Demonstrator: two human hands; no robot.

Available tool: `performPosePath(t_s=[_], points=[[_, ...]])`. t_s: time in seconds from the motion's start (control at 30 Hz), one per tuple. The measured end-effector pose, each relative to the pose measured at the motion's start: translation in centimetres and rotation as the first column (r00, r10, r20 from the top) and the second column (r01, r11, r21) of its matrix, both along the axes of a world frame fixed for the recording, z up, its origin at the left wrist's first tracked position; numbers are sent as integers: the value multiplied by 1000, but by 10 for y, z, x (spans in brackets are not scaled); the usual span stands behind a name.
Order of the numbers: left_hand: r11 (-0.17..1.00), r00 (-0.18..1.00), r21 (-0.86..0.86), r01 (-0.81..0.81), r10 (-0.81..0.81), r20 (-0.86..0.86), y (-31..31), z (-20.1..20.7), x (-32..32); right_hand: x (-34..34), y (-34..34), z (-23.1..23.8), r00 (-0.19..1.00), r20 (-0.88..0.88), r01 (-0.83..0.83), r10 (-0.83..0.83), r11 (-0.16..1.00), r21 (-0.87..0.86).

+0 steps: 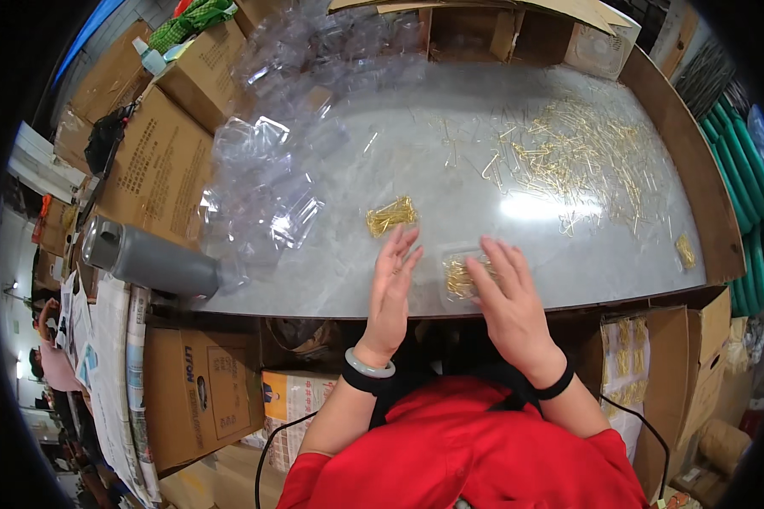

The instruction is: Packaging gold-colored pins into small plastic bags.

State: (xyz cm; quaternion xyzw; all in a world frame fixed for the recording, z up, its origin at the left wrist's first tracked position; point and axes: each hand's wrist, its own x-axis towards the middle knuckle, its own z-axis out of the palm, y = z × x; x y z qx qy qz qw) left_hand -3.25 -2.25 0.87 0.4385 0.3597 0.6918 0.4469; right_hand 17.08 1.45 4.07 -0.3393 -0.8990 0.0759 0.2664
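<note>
Gold wire hooks lie in a small clear plastic box (447,288) near the table's front edge. My right hand (514,310) is over the right side of this box, its fingers stretched out and partly covering it. Whether the fingertips touch the box I cannot tell. To the left, my left hand (388,297) is held edge-on with its fingers extended and nothing in it. Just beyond its fingertips lies a neat bundle of gold hooks (390,215) on the grey tabletop.
Loose gold hooks (581,157) are spread over the table's right side, with a small bundle (685,252) by the cardboard edging. Many clear plastic boxes (267,182) are heaped at the left. A grey bottle (157,259) lies at the left corner. Cardboard boxes (165,161) border the table.
</note>
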Motion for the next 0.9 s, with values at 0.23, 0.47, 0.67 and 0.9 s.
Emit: performPosePath(t_s=[0.23, 0.47, 0.67, 0.9], points=[[995, 664, 52, -88, 97, -741, -6, 15, 6, 1, 1, 7, 987, 149, -29, 60, 979, -200], [987, 224, 160, -9, 158, -962, -3, 19, 19, -1, 86, 56, 990, 29, -131, 141, 966, -225], [976, 201, 161, -149, 189, -961, -8, 22, -3, -73, 233, 37, 952, 289, -71, 106, 989, -129], [964, 231, 181, -195, 224, -947, -8, 16, -10, -186, 251, 0, 852, 472, -245, 227, 969, -24]])
